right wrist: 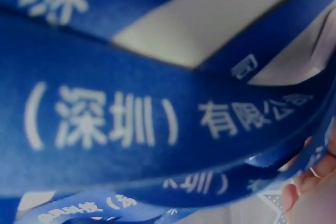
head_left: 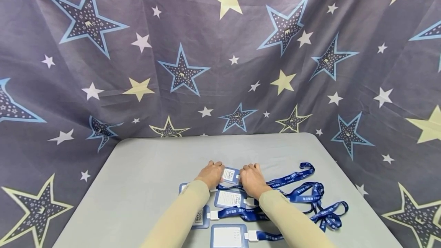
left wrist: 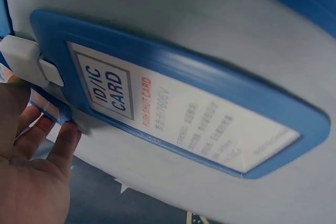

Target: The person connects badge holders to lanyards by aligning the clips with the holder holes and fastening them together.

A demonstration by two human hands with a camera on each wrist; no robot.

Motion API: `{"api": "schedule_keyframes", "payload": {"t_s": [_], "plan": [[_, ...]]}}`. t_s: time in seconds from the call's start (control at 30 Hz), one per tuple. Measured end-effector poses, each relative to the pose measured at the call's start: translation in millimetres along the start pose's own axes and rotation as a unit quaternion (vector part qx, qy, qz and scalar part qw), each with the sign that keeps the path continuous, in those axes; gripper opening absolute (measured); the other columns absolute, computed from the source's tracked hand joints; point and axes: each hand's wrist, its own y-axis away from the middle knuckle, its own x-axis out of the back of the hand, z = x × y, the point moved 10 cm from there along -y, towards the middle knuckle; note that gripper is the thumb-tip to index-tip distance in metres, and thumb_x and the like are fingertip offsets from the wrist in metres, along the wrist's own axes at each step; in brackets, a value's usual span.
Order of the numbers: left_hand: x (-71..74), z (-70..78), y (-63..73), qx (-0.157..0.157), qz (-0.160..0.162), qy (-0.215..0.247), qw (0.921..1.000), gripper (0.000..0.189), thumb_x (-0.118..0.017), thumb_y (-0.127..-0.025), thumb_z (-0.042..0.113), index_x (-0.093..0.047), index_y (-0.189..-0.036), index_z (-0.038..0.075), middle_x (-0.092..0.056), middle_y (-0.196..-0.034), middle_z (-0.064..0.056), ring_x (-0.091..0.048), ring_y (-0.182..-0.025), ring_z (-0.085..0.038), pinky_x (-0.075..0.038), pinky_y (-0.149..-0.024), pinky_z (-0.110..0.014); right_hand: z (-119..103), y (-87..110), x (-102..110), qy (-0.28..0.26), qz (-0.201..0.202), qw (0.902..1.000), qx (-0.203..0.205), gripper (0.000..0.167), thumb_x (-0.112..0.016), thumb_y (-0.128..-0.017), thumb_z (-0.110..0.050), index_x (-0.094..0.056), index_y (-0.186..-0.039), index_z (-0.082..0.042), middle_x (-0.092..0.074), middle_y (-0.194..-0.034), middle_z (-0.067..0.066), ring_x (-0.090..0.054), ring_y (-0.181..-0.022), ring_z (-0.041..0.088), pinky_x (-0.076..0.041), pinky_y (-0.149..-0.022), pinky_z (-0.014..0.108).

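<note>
My left hand [head_left: 210, 174] pinches the left edge of a blue-framed ID card holder [head_left: 229, 174], the farthest of several on the table. In the left wrist view its thumb and fingers close on that holder's blue corner [left wrist: 63, 111]. At the holder's other end, my right hand [head_left: 254, 181] has curled fingers beside the white clip [head_left: 237, 177]. It grips the blue lanyard [right wrist: 105, 119], which crosses the fingers in the right wrist view. Another card holder [left wrist: 178, 103], printed ID/IC CARD, lies close in front of the left wrist.
Nearer the front edge lie more card holders [head_left: 229, 199], including one at the bottom [head_left: 228, 236] and one partly hidden by the left sleeve [head_left: 203, 217]. Their blue lanyards [head_left: 311, 192] stretch rightward in loops. A star-patterned curtain [head_left: 206, 49] surrounds the grey table [head_left: 144, 163].
</note>
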Motion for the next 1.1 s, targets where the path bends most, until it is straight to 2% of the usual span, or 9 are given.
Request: {"api": "schedule_keyframes", "payload": {"t_s": [0.1,0.2,0.43,0.6,0.73,0.87,1.1], "plan": [[1.0,-0.1,0.4,-0.001,0.011,0.015,0.9998,0.049,-0.08,-0.086,0.024,-0.066,-0.126,0.002,-0.064,-0.13,-0.01,-0.058,-0.109,-0.031,-0.053,-0.1,-0.04,1,0.2,2,-0.009,-0.01,0.9999,-0.004,0.013,-0.078,-0.081,-0.015,-0.069,-0.073,-0.019,-0.059,-0.078,-0.006,-0.052,-0.079,0.019,-0.035,-0.081,0.039],[0.6,-1.3,1.6,0.003,0.009,0.034,0.9994,0.05,-0.081,-0.087,0.022,-0.064,-0.129,0.0,-0.064,-0.13,-0.012,-0.058,-0.112,-0.032,-0.051,-0.103,-0.042,2,0.9,6,-0.019,-0.014,0.9997,-0.009,0.012,-0.08,-0.082,-0.017,-0.07,-0.075,-0.018,-0.058,-0.077,-0.006,-0.051,-0.078,0.019,-0.035,-0.08,0.039],[-4.2,-9.8,5.1,0.024,-0.018,0.078,0.9965,0.06,-0.074,-0.093,0.024,-0.053,-0.143,-0.003,-0.048,-0.153,-0.018,-0.046,-0.137,-0.04,-0.039,-0.117,-0.047,7,5.1,16,-0.037,-0.007,0.999,-0.025,0.012,-0.079,-0.089,-0.022,-0.073,-0.086,-0.012,-0.063,-0.08,-0.001,-0.055,-0.078,0.022,-0.036,-0.077,0.04],[-2.3,-17.2,13.1,0.033,-0.014,0.098,0.9946,0.057,-0.066,-0.1,0.03,-0.052,-0.145,-0.003,-0.044,-0.155,-0.022,-0.04,-0.141,-0.043,-0.036,-0.118,-0.053,14,10.5,19,-0.06,0.01,0.9976,-0.032,0.018,-0.075,-0.093,-0.025,-0.075,-0.099,-0.009,-0.069,-0.09,0.005,-0.059,-0.085,0.026,-0.038,-0.08,0.043],[-0.1,-23.7,19.4,0.036,-0.011,0.101,0.9942,0.059,-0.061,-0.103,0.035,-0.05,-0.146,-0.003,-0.043,-0.155,-0.025,-0.038,-0.143,-0.045,-0.033,-0.119,-0.056,18,17.1,23,-0.067,0.024,0.997,-0.028,0.023,-0.071,-0.096,-0.028,-0.074,-0.106,-0.007,-0.072,-0.098,0.008,-0.062,-0.092,0.028,-0.04,-0.083,0.045],[3.9,-27.3,25.6,0.026,0.005,0.083,0.9962,0.06,-0.056,-0.104,0.038,-0.049,-0.146,-0.004,-0.044,-0.154,-0.025,-0.04,-0.142,-0.045,-0.032,-0.12,-0.055,22,22.8,26,-0.072,0.03,0.9966,-0.026,0.028,-0.067,-0.099,-0.03,-0.072,-0.112,-0.006,-0.072,-0.107,0.011,-0.063,-0.1,0.03,-0.041,-0.087,0.047],[12.1,-29.9,40.5,0.019,0.016,0.071,0.9972,0.061,-0.053,-0.106,0.038,-0.046,-0.149,-0.004,-0.042,-0.156,-0.026,-0.036,-0.144,-0.045,-0.025,-0.123,-0.054,32,30.8,30,-0.078,0.034,0.9961,-0.023,0.036,-0.062,-0.102,-0.037,-0.07,-0.121,-0.006,-0.072,-0.116,0.013,-0.063,-0.109,0.033,-0.04,-0.094,0.051]]}}
